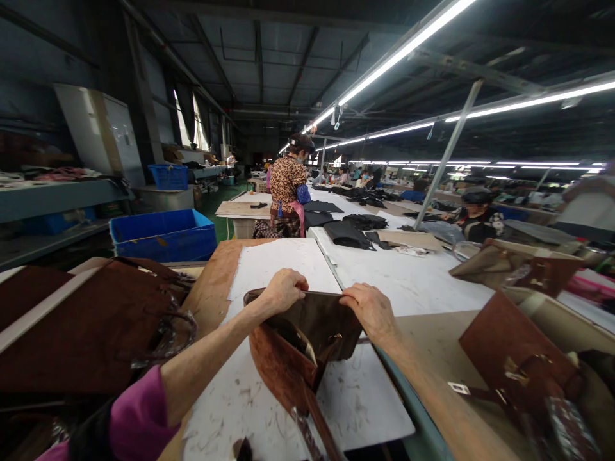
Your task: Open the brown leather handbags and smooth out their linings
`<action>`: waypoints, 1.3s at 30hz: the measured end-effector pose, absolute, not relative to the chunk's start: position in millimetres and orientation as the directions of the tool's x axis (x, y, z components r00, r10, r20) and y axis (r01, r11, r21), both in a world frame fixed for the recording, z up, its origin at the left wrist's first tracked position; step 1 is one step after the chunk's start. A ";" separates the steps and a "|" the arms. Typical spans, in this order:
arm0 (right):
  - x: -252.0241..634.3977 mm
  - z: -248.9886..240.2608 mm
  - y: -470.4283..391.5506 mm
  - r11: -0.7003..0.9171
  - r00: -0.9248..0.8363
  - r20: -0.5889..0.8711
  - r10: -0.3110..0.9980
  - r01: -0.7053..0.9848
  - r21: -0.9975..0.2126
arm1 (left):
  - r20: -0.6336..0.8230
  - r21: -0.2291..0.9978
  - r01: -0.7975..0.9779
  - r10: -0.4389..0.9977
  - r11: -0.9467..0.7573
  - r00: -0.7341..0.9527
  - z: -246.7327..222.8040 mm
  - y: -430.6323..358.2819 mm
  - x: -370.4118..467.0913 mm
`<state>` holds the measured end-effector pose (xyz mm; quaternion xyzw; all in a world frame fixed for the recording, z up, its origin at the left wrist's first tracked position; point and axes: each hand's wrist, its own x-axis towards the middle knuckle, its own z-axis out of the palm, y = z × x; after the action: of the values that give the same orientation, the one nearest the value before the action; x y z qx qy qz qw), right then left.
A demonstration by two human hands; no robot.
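A brown suede-look handbag (276, 358) stands on the white-covered table in front of me, its flap lifted so the dark lining shows. With my left hand (284, 291) I pinch the flap's edge on the left. My right hand (372, 310) grips the same edge at its right end, thumb and fingers closed on it. The bag's strap (319, 416), partly wrapped in clear plastic, hangs toward me. A small metal fitting shows on the flap's underside.
More brown bags (521, 358) lie to the right, and a stack of brown bags (96, 320) fills the left. A blue bin (163, 234) stands beyond that stack. Dark cut pieces (348, 232) lie on the far table (408, 275). A co-worker (288, 182) stands ahead; another person sits at right.
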<state>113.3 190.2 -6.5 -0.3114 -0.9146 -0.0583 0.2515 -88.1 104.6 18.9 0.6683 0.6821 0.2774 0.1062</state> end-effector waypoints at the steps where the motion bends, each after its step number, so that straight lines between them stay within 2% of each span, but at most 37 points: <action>1: 111.1 -5.5 190.0 0.806 -0.693 0.482 0.535 0.590 -0.047 | 0.226 0.520 0.853 0.971 -0.048 -0.083 19.3 104.0 -87.7; 8: 81.7 1.0 172.6 0.842 -0.737 0.449 0.505 0.536 -0.067 | 0.239 0.531 0.846 0.967 -0.054 -0.088 19.7 103.1 -87.1; 13: 60.8 1.3 161.6 0.859 -0.757 0.460 0.465 0.512 -0.025 | 0.246 0.524 0.849 0.967 -0.069 -0.073 18.2 103.9 -88.8; 21: 58.6 2.5 160.3 0.847 -0.759 0.429 0.489 0.531 -0.027 | 0.275 0.497 0.863 0.960 -0.092 -0.056 17.3 102.7 -88.1; 26: 97.8 3.7 174.3 0.819 -0.727 0.412 0.549 0.565 -0.094 | 0.273 0.507 0.857 0.960 -0.089 -0.062 18.1 100.3 -88.3; 33: 142.7 -1.8 187.0 0.776 -0.681 0.371 0.631 0.559 -0.294 | 0.254 0.538 0.837 0.966 -0.097 -0.051 16.7 99.8 -87.6; 39: 148.2 6.1 168.0 0.775 -0.693 0.346 0.632 0.554 -0.305 | 0.255 0.574 0.805 0.967 -0.153 0.001 18.2 91.5 -87.8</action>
<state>148.2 168.0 6.1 -0.3236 -0.9158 0.0889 0.2205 -87.8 91.5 18.2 0.6950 0.6372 0.3055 0.1328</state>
